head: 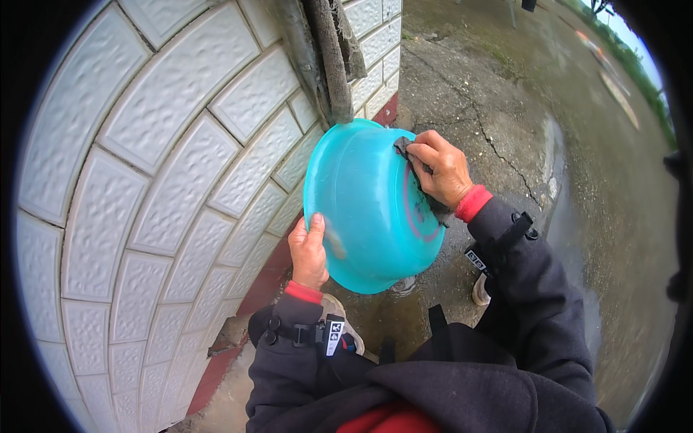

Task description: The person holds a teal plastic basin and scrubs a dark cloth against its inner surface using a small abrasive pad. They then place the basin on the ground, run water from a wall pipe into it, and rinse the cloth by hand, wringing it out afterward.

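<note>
A turquoise plastic basin (363, 216) is held tilted on its side in front of me, its rim towards the tiled wall and its base to the right. My left hand (310, 251) grips the rim at the lower left, thumb on the outside and fingers hidden behind. My right hand (441, 168) pinches a dark wet cloth (403, 146) against the outer base. Part of the cloth hangs below that hand over the base. A pinkish ring (410, 211) shows on the base, partly covered by my right hand.
A white embossed-tile wall (184, 189) with a dark red foot stands close on the left. Grey pipes or poles (330, 59) run down it, just above the basin. Cracked wet concrete (471, 108) spreads to the right. My shoes (346, 319) stand beneath the basin near shallow water.
</note>
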